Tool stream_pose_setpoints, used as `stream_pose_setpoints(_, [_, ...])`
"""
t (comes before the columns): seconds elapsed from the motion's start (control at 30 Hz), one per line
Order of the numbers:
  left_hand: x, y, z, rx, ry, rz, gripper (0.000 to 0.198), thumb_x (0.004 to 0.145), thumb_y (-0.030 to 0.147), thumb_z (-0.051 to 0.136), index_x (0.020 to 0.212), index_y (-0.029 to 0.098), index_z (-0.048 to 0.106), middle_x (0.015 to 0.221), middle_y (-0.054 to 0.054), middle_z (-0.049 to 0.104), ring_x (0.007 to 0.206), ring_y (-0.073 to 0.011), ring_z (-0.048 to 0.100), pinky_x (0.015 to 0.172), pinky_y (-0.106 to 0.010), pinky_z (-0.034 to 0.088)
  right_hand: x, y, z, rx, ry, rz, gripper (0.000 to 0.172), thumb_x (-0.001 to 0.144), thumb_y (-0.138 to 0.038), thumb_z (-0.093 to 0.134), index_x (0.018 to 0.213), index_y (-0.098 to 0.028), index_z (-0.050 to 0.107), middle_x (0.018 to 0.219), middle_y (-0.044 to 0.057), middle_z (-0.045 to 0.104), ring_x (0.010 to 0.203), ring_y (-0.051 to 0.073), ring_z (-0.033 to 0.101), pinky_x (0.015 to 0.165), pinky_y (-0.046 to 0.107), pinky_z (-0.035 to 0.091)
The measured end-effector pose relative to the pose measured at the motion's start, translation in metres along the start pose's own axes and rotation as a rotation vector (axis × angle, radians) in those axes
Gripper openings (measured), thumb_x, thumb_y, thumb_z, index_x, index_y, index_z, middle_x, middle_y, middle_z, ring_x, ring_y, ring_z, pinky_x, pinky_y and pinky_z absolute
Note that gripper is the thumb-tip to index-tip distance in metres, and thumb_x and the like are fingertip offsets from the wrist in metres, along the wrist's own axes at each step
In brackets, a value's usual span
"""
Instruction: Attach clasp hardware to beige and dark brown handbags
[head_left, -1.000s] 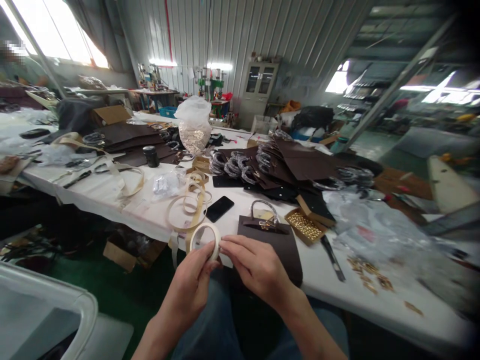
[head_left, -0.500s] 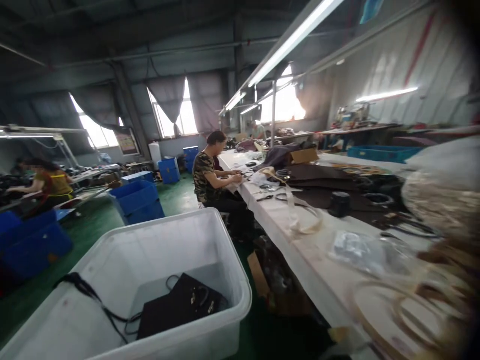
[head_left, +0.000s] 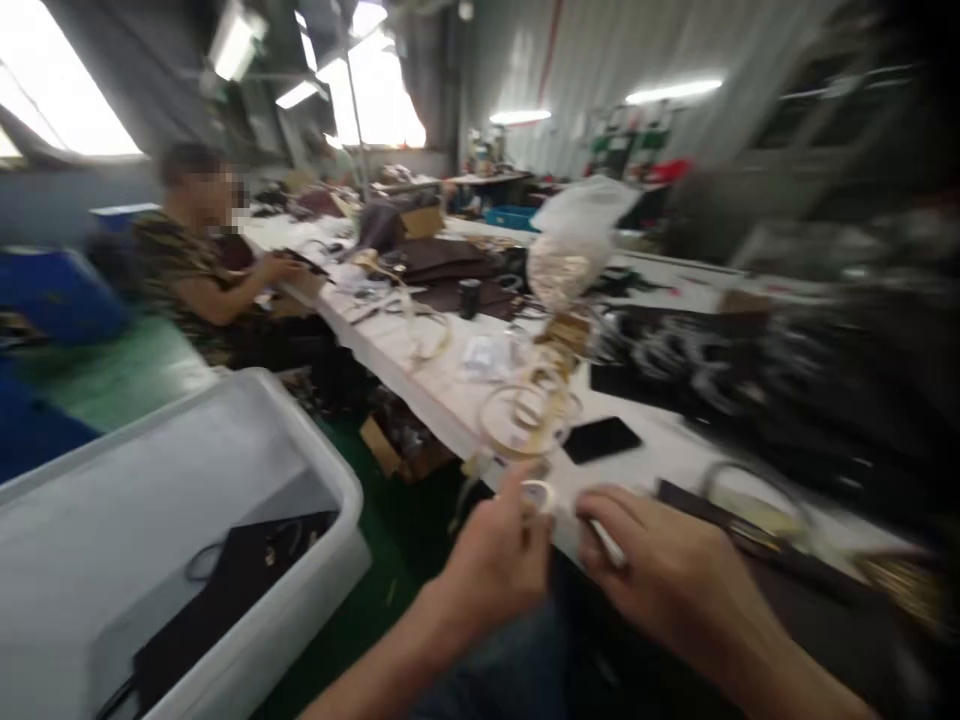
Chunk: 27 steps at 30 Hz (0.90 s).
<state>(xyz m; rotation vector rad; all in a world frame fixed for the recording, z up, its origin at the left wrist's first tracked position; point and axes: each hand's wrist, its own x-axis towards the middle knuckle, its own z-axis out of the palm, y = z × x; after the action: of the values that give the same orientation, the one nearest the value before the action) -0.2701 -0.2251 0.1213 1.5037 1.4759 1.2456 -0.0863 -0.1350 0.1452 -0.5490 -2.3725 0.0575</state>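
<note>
My left hand point(head_left: 499, 550) is closed round a small white ring-shaped roll, apparently tape point(head_left: 541, 492), pinched near the thumb at the table's front edge. To its right, my right hand point(head_left: 660, 565) has its fingers curled round a slim white stick-like object point(head_left: 607, 545); its kind is blurred and partly hidden by the fingers. A black phone point(head_left: 602, 440) lies flat on the white table point(head_left: 442, 400) just beyond both hands. Beside my right hand rests a dark brown bag piece point(head_left: 817, 600) with a zipper-like metal strip.
A white plastic tub point(head_left: 341, 480) at left holds a black flat bag piece point(head_left: 232, 600) with cords. Coils of pale strip point(head_left: 525, 415), a stuffed clear bag point(head_left: 574, 245) and dark material point(head_left: 787, 390) cover the table. A co-worker point(head_left: 199, 260) sits at its far left side.
The view has swung right and down, so the tub and co-worker now appear further left. Both my hands, with the white roll and stick-like object, have come into view.
</note>
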Motion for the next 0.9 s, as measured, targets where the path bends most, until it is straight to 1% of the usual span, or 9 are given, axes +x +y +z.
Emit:
stream_pose_setpoints(0.07, [0.010, -0.011, 0.007, -0.035, -0.057, 0.026, 0.048, 0.114, 0.028, 0.057, 0.161, 0.023, 0.059, 0.087, -0.003, 0.074, 0.075, -0.0174, 0.067, 0.076, -0.026, 0.056, -0.017, 0.004, -0.019, -0.083, -0.145, 0.084, 0.012, 0.102, -0.012, 0.062, 0.105, -0.022, 0.068, 0.097, 0.006, 0.075, 0.081, 0.022, 0.070, 0.074, 0.035, 0.051])
stream_pose_setpoints(0.1, [0.015, -0.017, 0.009, -0.045, -0.079, 0.046, 0.045, 0.114, 0.029, 0.057, 0.158, 0.023, 0.063, 0.091, -0.004, 0.075, 0.076, -0.0166, 0.067, 0.075, -0.025, 0.055, -0.021, 0.007, -0.023, -0.095, -0.185, 0.121, 0.012, 0.101, -0.012, 0.062, 0.105, -0.022, 0.067, 0.097, 0.006, 0.074, 0.083, 0.023, 0.071, 0.075, 0.036, 0.049])
stream_pose_setpoints(0.17, [0.021, -0.026, 0.013, -0.061, -0.103, 0.070, 0.035, 0.115, 0.031, 0.058, 0.144, 0.021, 0.074, 0.097, -0.005, 0.078, 0.078, -0.0158, 0.070, 0.074, -0.023, 0.055, -0.023, 0.013, -0.022, -0.088, -0.225, 0.170, 0.011, 0.102, -0.011, 0.062, 0.106, -0.021, 0.065, 0.099, 0.006, 0.074, 0.085, 0.023, 0.070, 0.076, 0.035, 0.047])
stream_pose_setpoints(0.23, [0.022, -0.027, 0.016, -0.080, -0.105, 0.077, 0.029, 0.114, 0.032, 0.059, 0.131, 0.019, 0.080, 0.097, -0.006, 0.080, 0.078, -0.0156, 0.073, 0.073, -0.022, 0.056, -0.024, 0.017, -0.019, -0.064, -0.229, 0.187, 0.012, 0.103, -0.011, 0.062, 0.108, -0.021, 0.064, 0.100, 0.005, 0.074, 0.086, 0.022, 0.070, 0.076, 0.035, 0.046])
stream_pose_setpoints(0.37, [0.022, -0.023, 0.020, -0.061, -0.056, 0.121, 0.023, 0.111, 0.029, 0.065, 0.116, 0.018, 0.084, 0.089, -0.004, 0.080, 0.074, -0.0147, 0.073, 0.072, -0.021, 0.056, -0.027, 0.019, -0.020, -0.015, -0.213, 0.190, 0.014, 0.103, -0.010, 0.061, 0.111, -0.022, 0.064, 0.101, 0.005, 0.073, 0.089, 0.021, 0.069, 0.077, 0.033, 0.047])
stream_pose_setpoints(0.47, [0.026, -0.025, 0.020, 0.001, -0.030, 0.172, 0.019, 0.109, 0.028, 0.068, 0.107, 0.020, 0.085, 0.090, -0.003, 0.082, 0.075, -0.0152, 0.074, 0.074, -0.022, 0.056, -0.032, 0.021, -0.023, 0.023, -0.222, 0.202, 0.014, 0.107, -0.011, 0.058, 0.113, -0.022, 0.063, 0.106, 0.006, 0.074, 0.094, 0.022, 0.070, 0.081, 0.033, 0.049])
stream_pose_setpoints(0.6, [0.031, -0.032, 0.020, 0.041, -0.058, 0.222, 0.018, 0.108, 0.025, 0.069, 0.107, 0.021, 0.087, 0.093, -0.003, 0.084, 0.077, -0.0168, 0.076, 0.072, -0.023, 0.056, -0.037, 0.022, -0.024, 0.059, -0.246, 0.218, 0.013, 0.108, -0.013, 0.058, 0.114, -0.023, 0.064, 0.106, 0.007, 0.073, 0.094, 0.023, 0.070, 0.082, 0.034, 0.051])
stream_pose_setpoints(0.77, [0.036, -0.036, 0.023, 0.099, -0.052, 0.313, 0.019, 0.107, 0.021, 0.068, 0.104, 0.019, 0.086, 0.088, -0.004, 0.082, 0.076, -0.0168, 0.077, 0.072, -0.024, 0.055, -0.041, 0.024, -0.021, 0.067, -0.240, 0.201, 0.003, 0.114, -0.021, 0.061, 0.112, -0.023, 0.064, 0.105, 0.007, 0.073, 0.093, 0.023, 0.069, 0.080, 0.034, 0.050])
stream_pose_setpoints(0.9, [0.041, -0.040, 0.026, 0.130, -0.029, 0.370, 0.018, 0.108, 0.022, 0.068, 0.109, 0.021, 0.086, 0.096, -0.005, 0.085, 0.081, -0.0180, 0.079, 0.078, -0.025, 0.058, -0.043, 0.028, -0.017, 0.063, -0.205, 0.222, 0.011, 0.118, -0.019, 0.056, 0.111, -0.022, 0.063, 0.106, 0.007, 0.073, 0.094, 0.022, 0.069, 0.082, 0.034, 0.050])
